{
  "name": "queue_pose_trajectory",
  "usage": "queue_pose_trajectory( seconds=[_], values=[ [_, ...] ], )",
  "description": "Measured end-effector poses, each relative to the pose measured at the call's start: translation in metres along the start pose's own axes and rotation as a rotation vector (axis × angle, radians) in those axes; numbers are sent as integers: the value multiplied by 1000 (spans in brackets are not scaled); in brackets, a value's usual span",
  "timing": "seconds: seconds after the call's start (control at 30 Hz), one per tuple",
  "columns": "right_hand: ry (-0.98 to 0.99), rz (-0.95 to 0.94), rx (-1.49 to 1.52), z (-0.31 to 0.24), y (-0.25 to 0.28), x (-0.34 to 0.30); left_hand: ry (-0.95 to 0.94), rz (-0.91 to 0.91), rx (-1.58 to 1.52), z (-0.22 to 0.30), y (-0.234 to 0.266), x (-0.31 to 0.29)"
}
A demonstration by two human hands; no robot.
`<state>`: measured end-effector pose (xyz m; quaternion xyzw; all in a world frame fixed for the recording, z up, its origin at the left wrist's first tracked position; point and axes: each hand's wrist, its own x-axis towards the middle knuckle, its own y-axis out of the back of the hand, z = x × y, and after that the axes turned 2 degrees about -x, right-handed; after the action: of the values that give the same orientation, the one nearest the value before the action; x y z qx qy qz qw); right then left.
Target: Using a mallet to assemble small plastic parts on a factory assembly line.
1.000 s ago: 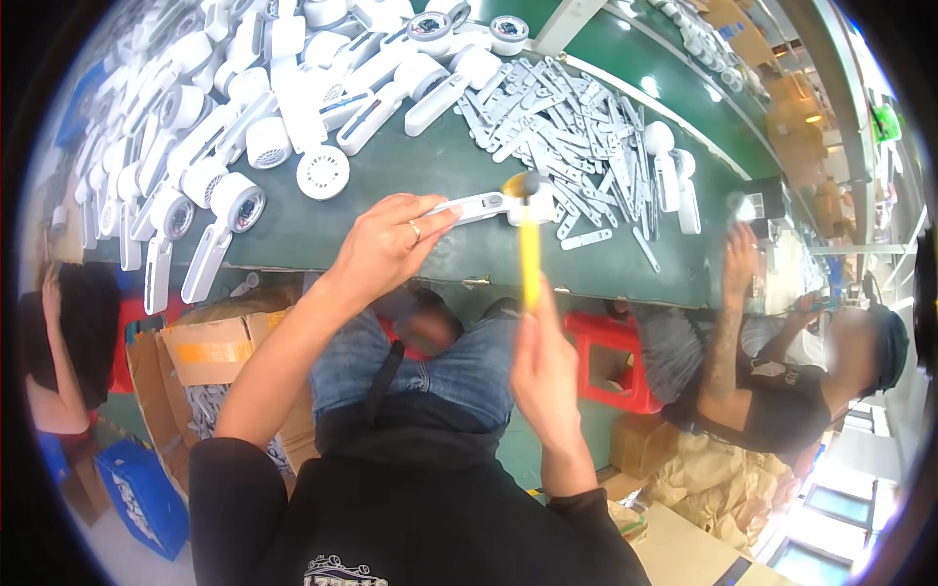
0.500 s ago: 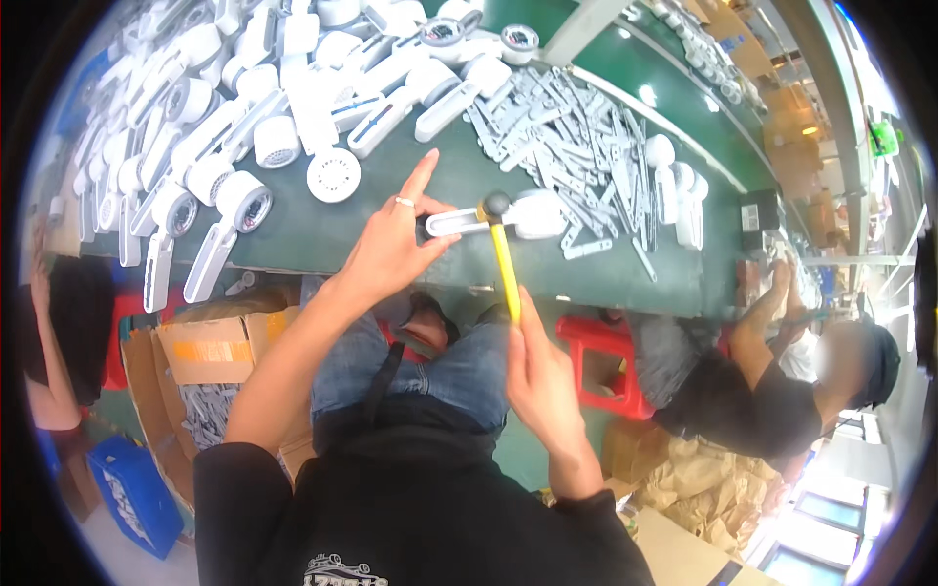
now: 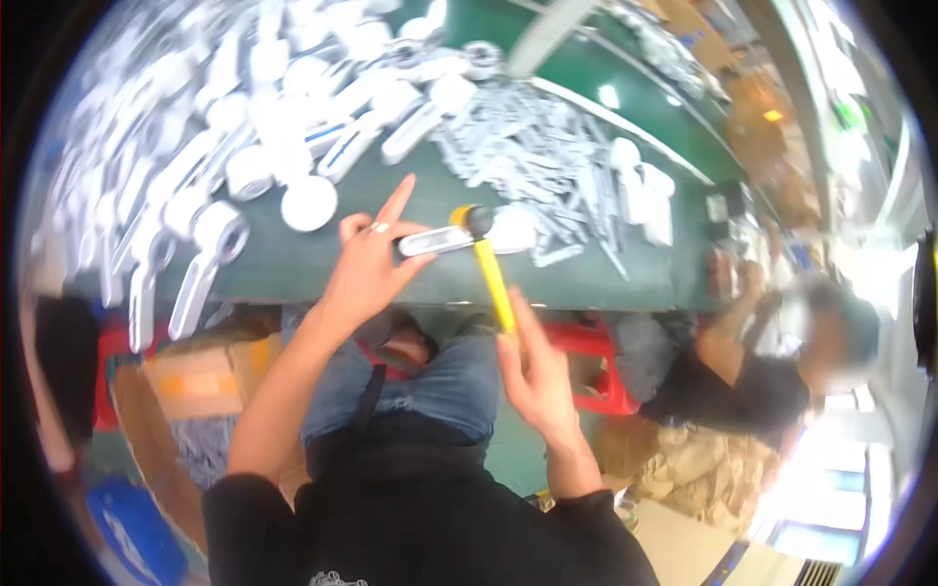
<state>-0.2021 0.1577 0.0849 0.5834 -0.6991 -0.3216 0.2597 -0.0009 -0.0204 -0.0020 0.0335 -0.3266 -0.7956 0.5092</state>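
Observation:
My left hand (image 3: 367, 269) pinches the end of a white slotted handle (image 3: 435, 241) between thumb and fingers, its index finger pointing away from me. The handle lies crosswise near the table's front edge, and its round white head (image 3: 514, 230) points right. My right hand (image 3: 537, 376) is wrapped round the yellow grip of a hammer (image 3: 496, 288). The hammer's dark and brass-coloured head sits over the part, where handle and round head meet; whether it touches cannot be made out. Just beyond lies a heap of thin grey plastic strips (image 3: 528, 137).
Many white round-headed handles (image 3: 210, 239) are piled on the green table (image 3: 293, 278) at the left and back. A few white parts (image 3: 645, 195) stand right of the strips. Cardboard box (image 3: 200, 381) at lower left, red stool (image 3: 596, 366), and a co-worker (image 3: 743, 371) at right.
The whole view has shifted and blurred slightly, so the table and hands appear further left and lower. Both hands keep their grips, with the hammer head still over the part.

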Motion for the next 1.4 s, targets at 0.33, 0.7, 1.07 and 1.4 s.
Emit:
queue_pose_trajectory(
  seconds=[0.33,0.7,1.07,1.4],
  values=[
    [-565,603,-300,251,179,143,-160,-20,6,15,7,-6],
    [-225,934,-239,222,189,112,-353,142,-25,-10,-2,-11],
    [-99,-41,99,68,8,54,265,1065,5,15,166,-177],
    [-95,-165,141,40,-8,69,650,1403,685,-217,411,-260]
  ],
)
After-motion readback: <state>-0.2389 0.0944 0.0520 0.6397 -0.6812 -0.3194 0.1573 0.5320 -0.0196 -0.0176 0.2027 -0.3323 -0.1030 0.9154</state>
